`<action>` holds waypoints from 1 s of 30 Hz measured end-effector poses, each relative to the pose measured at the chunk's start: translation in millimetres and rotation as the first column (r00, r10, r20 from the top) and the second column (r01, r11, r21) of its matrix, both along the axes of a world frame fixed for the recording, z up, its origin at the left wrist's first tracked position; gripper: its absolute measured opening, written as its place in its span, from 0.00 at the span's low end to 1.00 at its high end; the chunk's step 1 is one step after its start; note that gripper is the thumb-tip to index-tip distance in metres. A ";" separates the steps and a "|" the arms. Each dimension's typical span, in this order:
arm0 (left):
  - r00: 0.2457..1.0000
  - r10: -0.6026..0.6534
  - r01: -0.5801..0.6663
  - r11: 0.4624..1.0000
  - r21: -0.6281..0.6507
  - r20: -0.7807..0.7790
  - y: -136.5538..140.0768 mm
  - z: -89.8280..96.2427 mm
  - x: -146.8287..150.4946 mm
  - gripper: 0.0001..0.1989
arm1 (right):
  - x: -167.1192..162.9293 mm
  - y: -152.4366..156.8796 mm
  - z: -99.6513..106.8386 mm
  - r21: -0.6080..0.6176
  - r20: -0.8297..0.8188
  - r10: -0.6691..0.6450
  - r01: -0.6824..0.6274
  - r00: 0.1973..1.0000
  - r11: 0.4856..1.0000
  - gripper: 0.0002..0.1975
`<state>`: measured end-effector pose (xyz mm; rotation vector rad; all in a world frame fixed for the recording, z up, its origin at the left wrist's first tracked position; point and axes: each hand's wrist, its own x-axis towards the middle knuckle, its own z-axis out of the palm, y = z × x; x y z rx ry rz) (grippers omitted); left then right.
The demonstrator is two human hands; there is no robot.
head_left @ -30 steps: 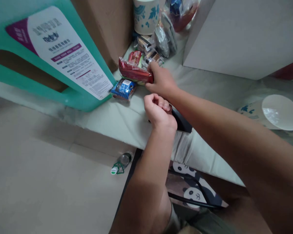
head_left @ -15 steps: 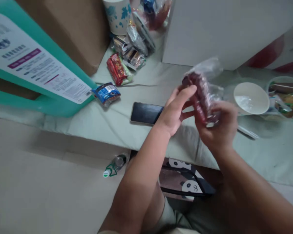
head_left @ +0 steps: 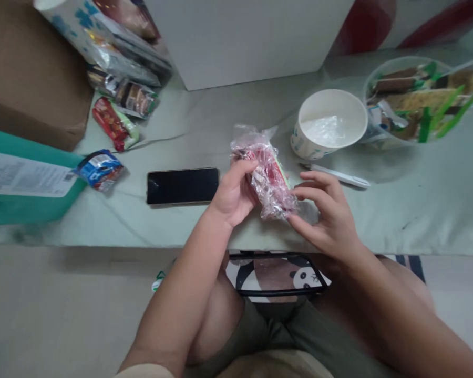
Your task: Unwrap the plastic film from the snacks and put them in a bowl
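A red snack packet in crinkled clear plastic wrap is held over the front of the table. My left hand is closed around its left side, thumb on top. At its lower right end, my right hand has its fingers apart, with the fingertips at the edge of the wrap. Just beyond that hand lie a white pen-like cutter and a paper cup with clear plastic inside. A black phone rests flat to the left of my left hand.
A clear round tub of wrapped snacks stands at the back right. Blue and red snack packets lie at left, beside a teal container and a brown box. A white box stands behind.
The view has swung to the right. The packet has turned and now lies lower, its green edge showing. My right hand has loosened from its grip and its fingers have spread.
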<state>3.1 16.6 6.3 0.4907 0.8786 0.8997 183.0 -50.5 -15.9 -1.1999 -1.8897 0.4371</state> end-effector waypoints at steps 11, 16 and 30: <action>0.950 0.104 -0.025 0.965 0.261 -0.294 -2.4 -22.8 22.9 0.20 | 12.5 4.0 -1.4 0.003 -0.056 0.073 -0.073 0.996 0.997 0.05; 0.892 0.195 -0.054 0.942 0.332 -0.408 -2.2 -21.3 10.4 0.12 | 10.2 1.2 5.4 -0.051 -0.043 0.193 -0.195 0.980 0.980 0.07; 0.697 0.093 0.431 0.738 0.519 -0.711 1.5 -30.8 -4.5 0.09 | 3.2 9.7 -10.6 -0.163 0.002 0.047 -0.046 0.999 0.986 0.05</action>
